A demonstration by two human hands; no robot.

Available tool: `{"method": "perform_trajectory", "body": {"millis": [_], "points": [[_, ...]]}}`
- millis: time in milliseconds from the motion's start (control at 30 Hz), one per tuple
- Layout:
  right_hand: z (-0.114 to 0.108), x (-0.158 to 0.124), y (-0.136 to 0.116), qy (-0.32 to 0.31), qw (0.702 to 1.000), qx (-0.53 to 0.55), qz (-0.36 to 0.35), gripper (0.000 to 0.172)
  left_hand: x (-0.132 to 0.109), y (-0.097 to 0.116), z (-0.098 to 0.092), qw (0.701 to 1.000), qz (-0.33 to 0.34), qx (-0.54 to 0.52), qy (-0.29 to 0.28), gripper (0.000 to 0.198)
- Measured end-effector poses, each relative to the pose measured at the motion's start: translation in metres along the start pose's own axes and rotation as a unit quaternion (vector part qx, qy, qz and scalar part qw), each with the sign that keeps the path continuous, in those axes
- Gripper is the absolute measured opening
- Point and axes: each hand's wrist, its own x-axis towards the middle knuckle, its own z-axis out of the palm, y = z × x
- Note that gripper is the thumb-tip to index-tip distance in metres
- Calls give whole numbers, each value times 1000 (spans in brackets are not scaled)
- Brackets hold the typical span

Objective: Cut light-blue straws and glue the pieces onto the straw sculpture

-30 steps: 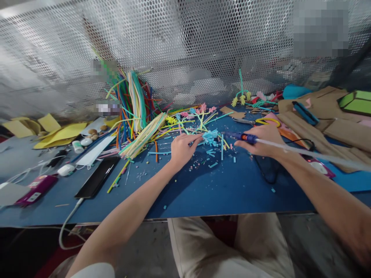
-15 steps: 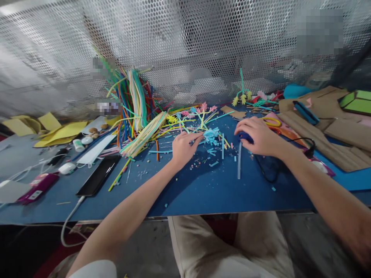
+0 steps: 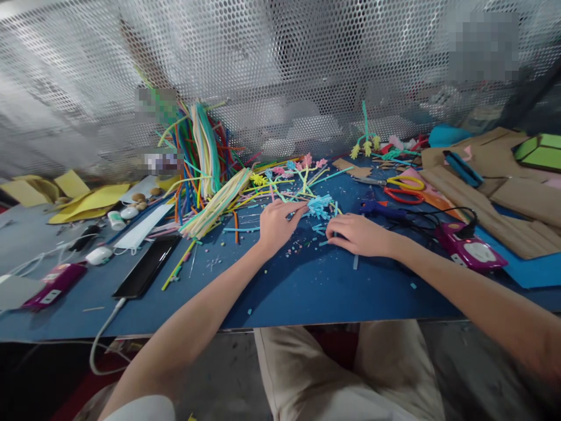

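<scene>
My left hand (image 3: 275,225) rests on the blue table (image 3: 307,286), its fingertips pinched on the stem of a light blue straw flower (image 3: 319,206). My right hand (image 3: 360,235) lies palm down just right of it. Its fingers curl onto cut straw bits (image 3: 325,242), and what they pinch is hidden. A pale straw piece (image 3: 355,262) pokes out under that hand. The blue glue gun (image 3: 379,208) lies on the table behind my right hand, with nothing holding it.
A bundle of coloured straws (image 3: 205,158) leans on the perforated metal wall. Scissors (image 3: 401,188), a purple device (image 3: 471,250) with a black cable and cardboard (image 3: 504,193) are at the right. A phone (image 3: 146,268), a mask and yellow paper (image 3: 92,202) lie at the left.
My right hand set the glue gun and its clear stick down, then moved left and nearer to the straw bits beside the flower. My left hand stayed put.
</scene>
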Motion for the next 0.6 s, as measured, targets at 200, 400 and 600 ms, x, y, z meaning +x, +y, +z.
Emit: {"method": "perform_trajectory", "body": {"millis": [200, 400, 600], "points": [[-29, -15, 14, 111, 988, 80, 66, 12, 0, 0, -1, 1000, 2, -1, -7, 28], [-36, -19, 17, 235, 965, 28, 114, 14, 0, 1, -1, 1000, 9, 3, -22, 27], [-29, -18, 15, 275, 950, 40, 141, 28, -1, -1, 1, 998, 35, 27, -37, 26]]}}
